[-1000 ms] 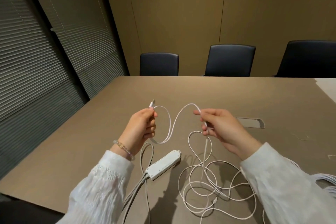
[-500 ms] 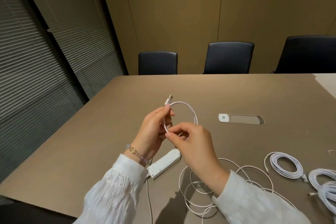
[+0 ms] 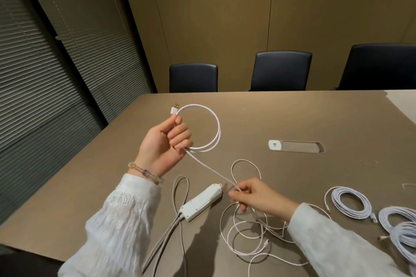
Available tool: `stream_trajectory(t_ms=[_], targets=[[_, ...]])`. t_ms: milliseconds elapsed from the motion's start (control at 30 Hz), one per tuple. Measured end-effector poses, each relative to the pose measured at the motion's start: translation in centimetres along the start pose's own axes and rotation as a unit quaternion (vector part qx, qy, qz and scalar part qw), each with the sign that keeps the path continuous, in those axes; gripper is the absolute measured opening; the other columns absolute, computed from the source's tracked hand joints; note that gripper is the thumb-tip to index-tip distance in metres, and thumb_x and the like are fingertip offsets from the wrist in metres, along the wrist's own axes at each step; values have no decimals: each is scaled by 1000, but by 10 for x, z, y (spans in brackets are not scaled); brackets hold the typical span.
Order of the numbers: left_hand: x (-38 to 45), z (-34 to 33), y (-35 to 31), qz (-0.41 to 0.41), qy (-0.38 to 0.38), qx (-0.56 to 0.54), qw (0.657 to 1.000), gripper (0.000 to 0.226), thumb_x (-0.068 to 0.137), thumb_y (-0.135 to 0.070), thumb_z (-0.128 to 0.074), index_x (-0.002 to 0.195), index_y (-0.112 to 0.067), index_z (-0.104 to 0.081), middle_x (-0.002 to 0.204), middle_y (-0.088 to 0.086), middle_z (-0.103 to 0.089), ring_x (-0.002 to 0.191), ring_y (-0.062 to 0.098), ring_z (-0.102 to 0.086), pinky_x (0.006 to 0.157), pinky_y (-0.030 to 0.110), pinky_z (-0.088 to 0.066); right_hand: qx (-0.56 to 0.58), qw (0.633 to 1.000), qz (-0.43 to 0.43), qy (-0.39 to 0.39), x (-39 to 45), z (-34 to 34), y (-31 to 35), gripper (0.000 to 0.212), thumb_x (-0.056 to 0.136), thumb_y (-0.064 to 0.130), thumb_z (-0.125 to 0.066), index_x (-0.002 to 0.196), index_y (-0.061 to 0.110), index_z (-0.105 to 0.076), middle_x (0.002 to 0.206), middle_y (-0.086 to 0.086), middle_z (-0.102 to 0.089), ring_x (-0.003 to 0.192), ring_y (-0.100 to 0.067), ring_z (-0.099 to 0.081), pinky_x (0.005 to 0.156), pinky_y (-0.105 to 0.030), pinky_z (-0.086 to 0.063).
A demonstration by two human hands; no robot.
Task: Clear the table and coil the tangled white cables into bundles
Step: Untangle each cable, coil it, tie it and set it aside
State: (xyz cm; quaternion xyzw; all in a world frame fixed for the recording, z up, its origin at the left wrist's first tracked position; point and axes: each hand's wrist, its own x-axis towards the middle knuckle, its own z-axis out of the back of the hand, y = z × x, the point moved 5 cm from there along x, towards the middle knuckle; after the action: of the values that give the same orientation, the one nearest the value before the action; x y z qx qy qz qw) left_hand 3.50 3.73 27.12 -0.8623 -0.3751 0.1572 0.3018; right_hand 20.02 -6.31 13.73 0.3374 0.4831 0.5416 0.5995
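white cable (image 3: 202,128) double-looped, rest tangled

Two hands: the left hand (image 3: 162,144) and the right hand (image 3: 254,197). One loose white cable (image 3: 216,132) runs between their fingers. One power strip (image 3: 201,202). Three coiled bundles, nearest (image 3: 351,202). Three chairs, one (image 3: 281,71). One table (image 3: 270,114).

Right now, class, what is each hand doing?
Left hand: closed, gripping the coiled loops of the white cable near its USB plug.
Right hand: closed, pinching the same cable's loose run above the table.
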Motion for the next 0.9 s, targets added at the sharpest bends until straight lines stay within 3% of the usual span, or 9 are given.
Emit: stream_trajectory(t_ms=[100,200,333,433,567,700,800,900], targets=[[-3,9,-15,-12,-32,24,999,26,98,-24,-42,75,-14,-50,55,-9,-19,48,5,-10,44,17,-12,-24,997,-70,0,4,27,-24,32,89,39,-63,67,16,-65,74,-5,-70,67,-11,-58,71,-25,-42],[-9,16,-28,-29,-61,56,996,23,97,-24,-44,76,-15,-50,52,-9,-22,48,6,-8,40,17,-12,-5,990,-137,15,1,54,-39,38,86,45,-64,63,16,-54,60,-5,-62,55,-14,-57,58,-22,-41],[-15,26,-35,-48,-101,171,979,26,99,-24,-42,75,-16,-49,51,-9,-20,43,6,-12,39,19,-12,215,960,-177,-37,2,81,-41,27,95,23,-53,71,10,-51,50,3,-32,40,-9,-31,39,-20,-35],[-14,30,-28,-53,-128,258,956,27,100,-23,-41,75,-17,-49,52,-8,-19,42,6,-14,40,21,-10,296,939,-136,-114,9,95,-6,23,98,13,-42,81,4,-56,53,2,-33,38,-7,-27,37,-18,-27],[-9,26,-10,-47,-150,327,932,26,102,-22,-40,77,-18,-47,54,-7,-24,46,9,-15,48,25,-8,330,927,-15,-177,2,88,66,18,95,7,-47,90,0,-62,58,-2,-41,40,-7,-34,38,-18,-30],[-5,17,12,-29,-152,325,933,26,102,-21,-39,77,-17,-45,53,-7,-24,44,8,-16,45,23,-9,267,940,95,-190,-16,59,118,11,91,8,-60,91,6,-71,61,2,-55,44,-9,-42,43,-21,-43],[-1,11,28,-3,-142,283,949,28,101,-26,-41,76,-16,-45,52,-7,-19,42,7,-14,41,21,-11,217,938,152,-224,-22,35,135,6,87,10,-67,86,11,-73,62,1,-60,41,-10,-42,44,-23,-43],[-1,0,40,17,-119,229,966,36,99,-42,-44,73,-16,-47,51,-7,-18,41,7,-13,38,19,-13,129,939,195,-254,-29,16,142,17,81,13,-74,73,28,-75,59,6,-65,42,-7,-45,48,-24,-44]])
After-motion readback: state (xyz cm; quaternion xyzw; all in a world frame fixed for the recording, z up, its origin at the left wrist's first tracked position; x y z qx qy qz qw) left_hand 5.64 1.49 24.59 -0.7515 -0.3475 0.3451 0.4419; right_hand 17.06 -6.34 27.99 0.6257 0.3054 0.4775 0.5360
